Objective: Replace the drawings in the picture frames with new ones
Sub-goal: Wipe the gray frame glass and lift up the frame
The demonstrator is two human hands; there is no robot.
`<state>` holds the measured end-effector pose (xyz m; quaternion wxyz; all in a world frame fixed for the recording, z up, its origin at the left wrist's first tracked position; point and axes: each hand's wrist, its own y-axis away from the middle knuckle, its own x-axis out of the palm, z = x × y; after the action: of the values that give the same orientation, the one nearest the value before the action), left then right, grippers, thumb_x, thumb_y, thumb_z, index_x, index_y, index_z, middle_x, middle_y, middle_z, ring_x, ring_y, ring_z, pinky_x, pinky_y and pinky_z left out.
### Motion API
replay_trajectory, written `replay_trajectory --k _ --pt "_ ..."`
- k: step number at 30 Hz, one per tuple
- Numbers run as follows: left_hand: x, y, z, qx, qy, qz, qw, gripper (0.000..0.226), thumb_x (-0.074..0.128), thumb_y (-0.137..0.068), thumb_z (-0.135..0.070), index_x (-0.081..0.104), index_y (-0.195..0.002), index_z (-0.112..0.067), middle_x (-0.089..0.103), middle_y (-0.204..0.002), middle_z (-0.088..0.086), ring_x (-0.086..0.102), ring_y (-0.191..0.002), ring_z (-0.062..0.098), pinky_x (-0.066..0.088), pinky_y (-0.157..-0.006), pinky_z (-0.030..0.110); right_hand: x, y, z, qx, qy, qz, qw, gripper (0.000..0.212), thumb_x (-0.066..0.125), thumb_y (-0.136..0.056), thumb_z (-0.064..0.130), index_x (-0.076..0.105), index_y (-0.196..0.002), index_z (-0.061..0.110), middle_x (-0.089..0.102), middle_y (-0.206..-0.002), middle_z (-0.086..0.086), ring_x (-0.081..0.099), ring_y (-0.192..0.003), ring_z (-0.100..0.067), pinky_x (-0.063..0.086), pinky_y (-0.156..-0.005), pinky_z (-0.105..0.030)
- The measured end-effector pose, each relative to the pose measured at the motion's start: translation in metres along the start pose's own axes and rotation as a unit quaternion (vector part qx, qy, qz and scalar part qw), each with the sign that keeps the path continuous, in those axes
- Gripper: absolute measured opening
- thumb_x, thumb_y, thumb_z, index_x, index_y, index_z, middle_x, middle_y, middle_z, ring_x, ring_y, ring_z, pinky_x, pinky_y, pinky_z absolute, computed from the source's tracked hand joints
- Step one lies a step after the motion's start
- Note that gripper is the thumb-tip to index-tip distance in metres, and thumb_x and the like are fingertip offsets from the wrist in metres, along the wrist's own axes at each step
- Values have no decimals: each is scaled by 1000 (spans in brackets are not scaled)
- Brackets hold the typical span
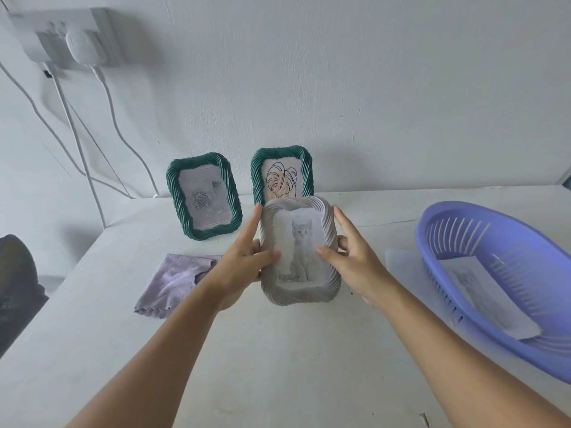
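A white ribbed picture frame (298, 290) with a grey cat drawing (300, 248) is held upright above the table between both hands. My left hand (244, 257) grips its left edge, thumb on the front, index finger along the side. My right hand (355, 257) grips its right edge, thumb on the glass. Behind, two green ribbed frames stand against the wall: one with a rose drawing (204, 200), one with a leaf drawing (281, 177), partly hidden by the white frame.
A purple slotted basket (457, 291) at the right holds a sheet with a faint drawing (488, 291). A lilac cloth (176, 279) lies left of the hands. White cables (80, 143) hang from a wall socket at the upper left. A dark object sits at the left edge.
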<state>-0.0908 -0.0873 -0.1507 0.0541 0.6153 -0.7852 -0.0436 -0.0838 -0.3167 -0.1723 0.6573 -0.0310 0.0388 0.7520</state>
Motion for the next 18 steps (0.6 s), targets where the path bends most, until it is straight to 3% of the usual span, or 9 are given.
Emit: replay_trajectory --k 3,8,14,18 --pt "1 -2 -4 0 30 8 1000 97 55 -97 9 12 -155 -56 66 -100 14 68 -95 23 59 -83 44 1 -1 -2 -6 -5 -10 1000 84 67 -97 14 19 -154 54 73 -116 3 70 -107 -16 56 -98 -39" --pt "-4 -6 -9 -20 61 34 997 99 47 -96 16 15 -155 -56 67 -119 21 66 -104 29 58 -88 49 2 -3 -2 -14 -14 2 1000 86 67 -97 14 17 -154 55 70 -123 3 67 -112 -12 56 -96 -32" --pt "-4 -10 -12 3 53 44 998 99 45 -96 18 15 -156 -54 69 -113 13 66 -101 24 60 -83 44 -5 -3 2 -27 -13 24 999 94 67 -96 10 11 -149 63 68 -128 2 68 -112 -14 56 -96 -34" --pt "2 -12 -19 30 38 51 997 101 46 -95 19 13 -156 -54 69 -104 9 67 -96 19 58 -79 36 -8 -4 5 -46 -1 9 999 95 67 -96 8 10 -152 59 66 -131 1 67 -115 -13 56 -97 -34"
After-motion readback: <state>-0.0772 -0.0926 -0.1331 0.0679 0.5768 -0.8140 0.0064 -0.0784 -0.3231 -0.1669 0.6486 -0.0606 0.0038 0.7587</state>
